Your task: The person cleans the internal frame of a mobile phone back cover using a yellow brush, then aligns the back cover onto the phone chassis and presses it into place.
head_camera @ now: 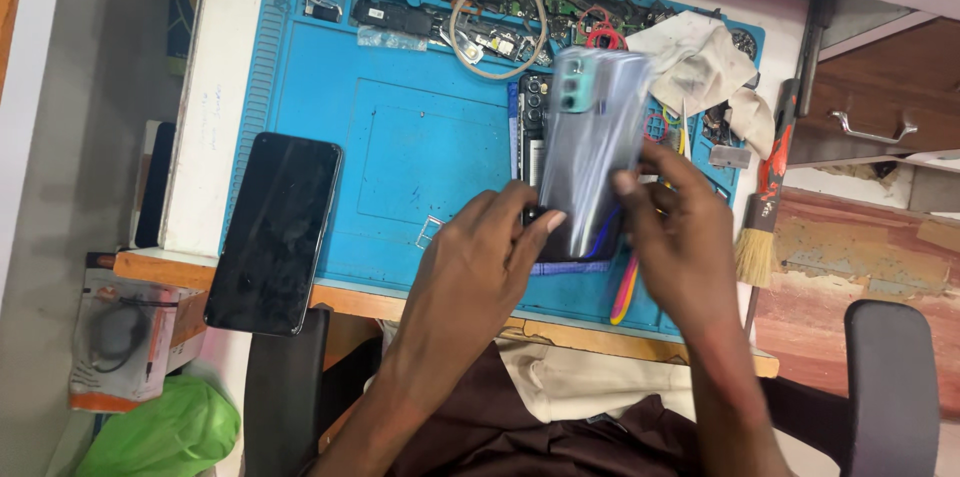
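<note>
Glossy grey-blue phone back cover (592, 137), thin plastic, sits over the opened phone at 12 o'clock from both hands. Left hand (478, 259) pinches its bottom corner, right hand (682, 227) grips the right edge. Looks light, bendy, slippery, so hold the edges. Blue mat (400, 137) on the surface underneath.

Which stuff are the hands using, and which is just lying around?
In use: left hand, right hand, shiny grey phone back cover, opened phone underneath.

Lying about: black phone, small brush, white cloth, tan ring.
</note>
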